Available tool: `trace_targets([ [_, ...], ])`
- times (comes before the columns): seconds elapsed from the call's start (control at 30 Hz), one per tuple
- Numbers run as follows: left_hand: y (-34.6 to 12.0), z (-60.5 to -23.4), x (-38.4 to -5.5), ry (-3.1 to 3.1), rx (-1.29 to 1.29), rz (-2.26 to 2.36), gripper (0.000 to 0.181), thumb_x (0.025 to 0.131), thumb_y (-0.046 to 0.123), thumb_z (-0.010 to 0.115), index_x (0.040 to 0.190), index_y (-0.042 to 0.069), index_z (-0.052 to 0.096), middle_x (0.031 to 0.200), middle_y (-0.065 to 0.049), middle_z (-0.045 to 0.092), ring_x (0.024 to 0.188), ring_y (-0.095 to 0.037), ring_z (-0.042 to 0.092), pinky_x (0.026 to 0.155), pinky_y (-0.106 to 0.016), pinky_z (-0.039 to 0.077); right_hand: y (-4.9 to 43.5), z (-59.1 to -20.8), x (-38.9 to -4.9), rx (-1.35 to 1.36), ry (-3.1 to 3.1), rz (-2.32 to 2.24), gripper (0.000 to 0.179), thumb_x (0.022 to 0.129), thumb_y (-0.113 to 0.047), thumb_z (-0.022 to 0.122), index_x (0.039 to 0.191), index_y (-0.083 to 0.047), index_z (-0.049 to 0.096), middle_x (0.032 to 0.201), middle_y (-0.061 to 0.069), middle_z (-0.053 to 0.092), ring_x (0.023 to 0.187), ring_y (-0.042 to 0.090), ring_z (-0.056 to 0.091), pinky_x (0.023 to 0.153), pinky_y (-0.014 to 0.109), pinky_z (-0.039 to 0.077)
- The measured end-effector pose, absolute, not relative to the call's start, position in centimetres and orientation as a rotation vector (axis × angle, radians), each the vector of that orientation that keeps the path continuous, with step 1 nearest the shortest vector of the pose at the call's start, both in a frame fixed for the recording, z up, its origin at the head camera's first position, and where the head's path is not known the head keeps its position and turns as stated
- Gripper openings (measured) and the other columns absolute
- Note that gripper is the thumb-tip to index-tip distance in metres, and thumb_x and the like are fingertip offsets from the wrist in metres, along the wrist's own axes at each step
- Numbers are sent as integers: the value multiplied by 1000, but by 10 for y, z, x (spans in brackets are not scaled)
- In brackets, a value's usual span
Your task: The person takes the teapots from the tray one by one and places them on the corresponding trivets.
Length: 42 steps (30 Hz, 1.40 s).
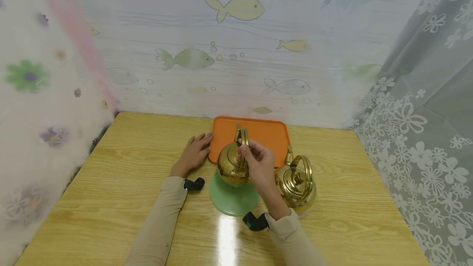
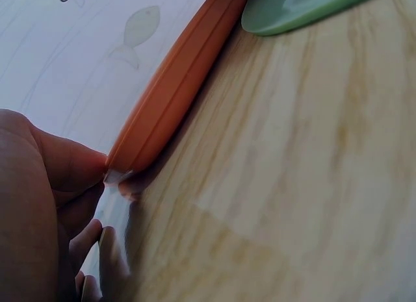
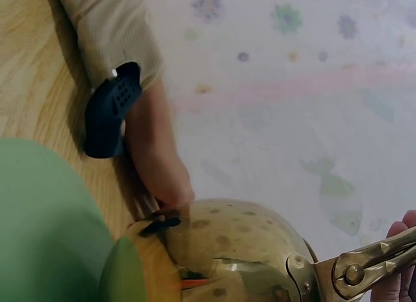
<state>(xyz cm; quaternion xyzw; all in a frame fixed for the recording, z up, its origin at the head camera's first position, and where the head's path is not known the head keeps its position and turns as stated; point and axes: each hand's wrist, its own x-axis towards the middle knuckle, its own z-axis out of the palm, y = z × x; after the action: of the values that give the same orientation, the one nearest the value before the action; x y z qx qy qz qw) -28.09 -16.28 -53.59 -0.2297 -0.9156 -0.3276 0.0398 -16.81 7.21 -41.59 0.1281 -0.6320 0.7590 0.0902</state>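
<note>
My right hand grips the upright handle of a shiny gold kettle, thumb and fingers closed around it. In the head view this kettle overlaps both the round green plate and the near edge of an orange tray. The right wrist view shows the kettle body from the side, its base toward the green plate. At the tray's left edge rests my left hand, fingers extended; in the left wrist view its thumb touches the tray's corner.
A second gold kettle stands right of the plate, close to my right forearm. Behind the wooden table hangs a fish-patterned curtain. Flowered curtains close off the left and right sides. Each wrist wears a black camera.
</note>
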Motion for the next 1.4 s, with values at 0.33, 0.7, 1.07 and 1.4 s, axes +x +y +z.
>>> trace_targets([
  [0.33,-164,-536,-281,-2800,-703,-1028,52,106,17,48,156,2,40,162,-15,38,152,-42,27,126,-60,6,75,-420,-157,358,-1896,2293,31,101,-5,61,121,19,63,93,19,69,77,20,66,71,28,59],
  [0.7,-162,-532,-278,-2795,-708,-1046,51,106,16,48,155,2,41,162,-16,38,152,-41,27,126,-60,6,78,-420,-145,342,-1911,2305,31,101,-6,61,121,18,64,99,34,64,78,19,65,73,26,59],
  [1.07,-164,-534,-279,-2819,-713,-1036,52,107,18,45,156,1,39,163,-15,35,153,-41,24,126,-59,5,76,-421,-134,314,-1931,2330,29,101,-6,62,120,16,66,96,27,67,80,20,66,74,29,61],
  [1.4,-163,-534,-281,-2821,-697,-1050,52,107,18,45,156,3,39,163,-14,35,153,-40,25,126,-58,4,74,-428,-128,310,-1927,2314,29,100,-7,63,121,14,66,94,20,69,75,16,66,72,26,60],
])
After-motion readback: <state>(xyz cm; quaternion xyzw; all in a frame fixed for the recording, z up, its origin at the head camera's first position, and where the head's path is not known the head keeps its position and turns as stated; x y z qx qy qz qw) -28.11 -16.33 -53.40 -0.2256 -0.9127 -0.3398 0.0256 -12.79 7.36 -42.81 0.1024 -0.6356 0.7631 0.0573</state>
